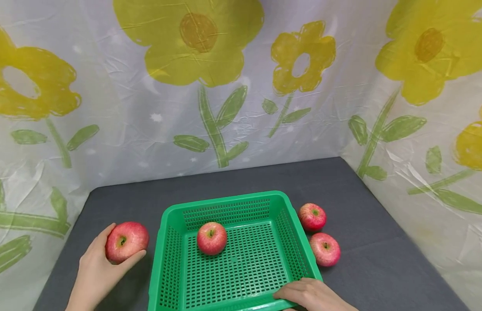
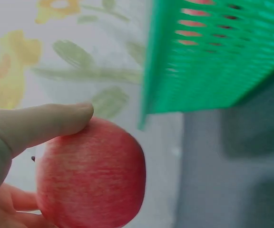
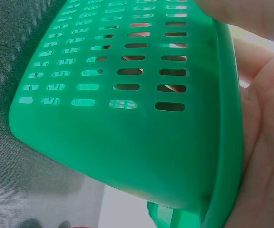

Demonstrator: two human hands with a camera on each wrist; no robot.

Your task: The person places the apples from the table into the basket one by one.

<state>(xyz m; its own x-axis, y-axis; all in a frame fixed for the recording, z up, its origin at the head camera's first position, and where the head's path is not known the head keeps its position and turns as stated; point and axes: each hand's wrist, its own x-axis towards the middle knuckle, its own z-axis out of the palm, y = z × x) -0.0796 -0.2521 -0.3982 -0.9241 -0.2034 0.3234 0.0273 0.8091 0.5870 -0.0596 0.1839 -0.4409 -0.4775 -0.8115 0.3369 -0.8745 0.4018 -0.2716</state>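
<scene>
My left hand grips a red apple between thumb and fingers, left of a green plastic basket. In the left wrist view the thumb presses on the side of this apple, with the basket wall beyond it. A second apple sits inside the basket, toward its left back part. At the basket's near right corner, my right hand holds the rim. The right wrist view has the rim lying between thumb and palm.
Two more apples, one behind and one nearer, rest on the dark table cloth along the basket's right side. A pale curtain printed with yellow flowers hangs behind and at both sides of the table.
</scene>
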